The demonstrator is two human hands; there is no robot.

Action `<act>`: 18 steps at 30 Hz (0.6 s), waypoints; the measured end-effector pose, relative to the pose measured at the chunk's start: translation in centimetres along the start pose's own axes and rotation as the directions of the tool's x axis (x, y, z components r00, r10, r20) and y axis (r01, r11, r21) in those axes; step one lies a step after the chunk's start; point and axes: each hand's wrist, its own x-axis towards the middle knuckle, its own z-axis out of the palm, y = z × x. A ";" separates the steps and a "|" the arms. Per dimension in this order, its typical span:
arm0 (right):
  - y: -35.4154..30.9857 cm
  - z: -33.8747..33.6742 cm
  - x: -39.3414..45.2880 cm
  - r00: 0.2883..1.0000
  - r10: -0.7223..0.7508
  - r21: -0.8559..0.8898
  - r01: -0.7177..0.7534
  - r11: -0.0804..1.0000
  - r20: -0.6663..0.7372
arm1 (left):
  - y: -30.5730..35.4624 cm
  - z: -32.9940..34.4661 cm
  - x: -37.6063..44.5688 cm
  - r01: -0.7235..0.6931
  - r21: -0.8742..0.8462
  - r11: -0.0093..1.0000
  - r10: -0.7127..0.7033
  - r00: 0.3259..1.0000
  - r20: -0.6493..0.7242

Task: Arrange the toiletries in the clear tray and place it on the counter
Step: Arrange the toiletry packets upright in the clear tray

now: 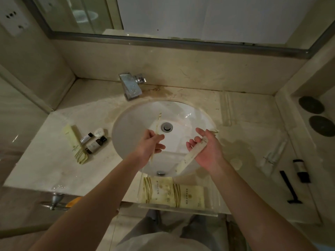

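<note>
Over the white sink (pixel 181 109), my left hand (pixel 150 145) grips a thin pale toothbrush (pixel 157 124) that points up and away from me. My right hand (pixel 206 147) holds a long cream packet (pixel 192 156) slanting down to the left. The clear tray (pixel 212 201) sits at the counter's front edge below both hands, with two cream packets (pixel 172 192) lying flat in it. On the left counter lie a cream box (pixel 74 142), a small tube (pixel 87 137), a brown bottle (pixel 95 144) and a small white bottle (pixel 99 132).
A chrome faucet (pixel 131 86) stands behind the sink. On the right counter lie a black razor (pixel 290 187), a black-and-white tube (pixel 301 170) and a clear wrapped item (pixel 275 154). Two dark round coasters (pixel 315 115) rest on a side ledge. A mirror (pixel 199 15) spans the back wall.
</note>
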 end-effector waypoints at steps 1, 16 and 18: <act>0.0 -0.1 -0.2 1.000 -0.004 -0.017 0.004 1.000 0.015 | -0.1 -0.1 -0.1 0.005 0.007 1.000 -0.005 1.000 0.014; 2.0 -2.7 -1.7 0.996 -0.088 -0.286 0.077 0.955 -0.023 | -0.8 -1.3 -0.5 -0.052 0.062 0.997 0.042 0.988 0.151; 2.0 -2.9 -1.7 0.993 -0.102 -0.281 0.083 0.956 -0.055 | -0.8 -1.2 -0.4 -0.034 0.064 0.997 0.025 0.989 0.144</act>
